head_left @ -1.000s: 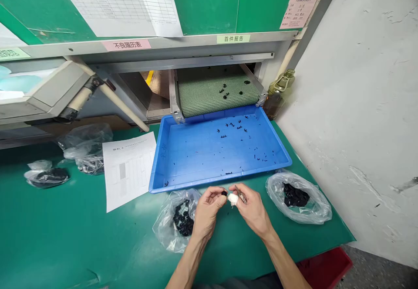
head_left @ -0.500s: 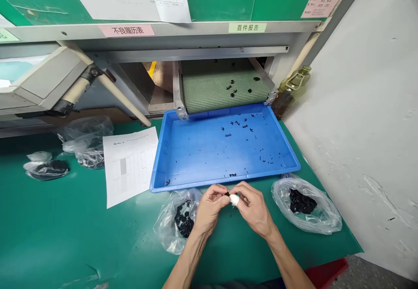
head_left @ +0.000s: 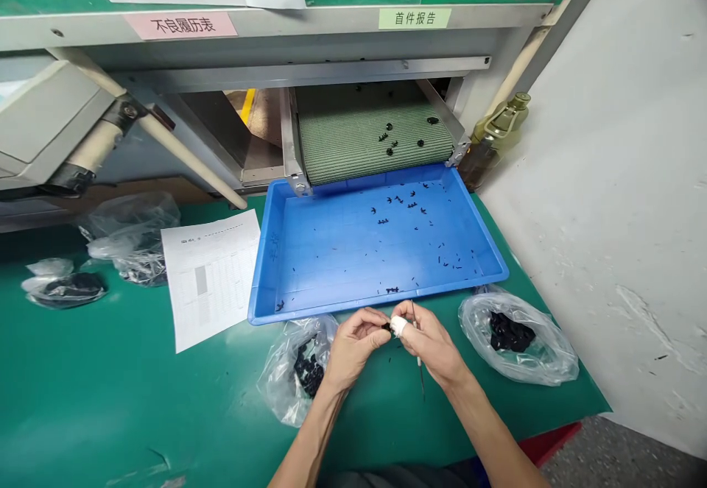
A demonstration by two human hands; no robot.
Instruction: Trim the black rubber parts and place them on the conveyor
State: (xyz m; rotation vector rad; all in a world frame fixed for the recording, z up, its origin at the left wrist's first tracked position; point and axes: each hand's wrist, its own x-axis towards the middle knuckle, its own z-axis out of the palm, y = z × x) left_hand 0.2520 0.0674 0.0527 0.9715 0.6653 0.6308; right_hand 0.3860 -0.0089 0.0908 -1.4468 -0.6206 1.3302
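Observation:
My left hand (head_left: pixel 356 339) pinches a small black rubber-like part (head_left: pixel 387 328) between thumb and fingertips, close to the front rim of a blue plastic tray (head_left: pixel 314 308). My right hand (head_left: pixel 428 344) is right next to it, with white tape wrapped on one finger (head_left: pixel 398 325). That hand holds a thin pointed tool (head_left: pixel 420 374) whose tip hangs downward. Below my left wrist lies a clear plastic bag of black parts (head_left: pixel 298 374). A second such bag (head_left: pixel 513 333) sits to the right of my right hand.
Small black bits are scattered in the tray. A green mesh conveyor belt (head_left: pixel 375 135) carrying black parts ends above its back rim. A printed sheet (head_left: pixel 210 274) and more plastic bags (head_left: pixel 132 241) lie left on the green bench; an oil bottle (head_left: pixel 494 138) stands back right.
The view has shifted slightly upward and left. My hands have drawn closer, and the thin tool now points down below my right hand instead of up between my fingers.

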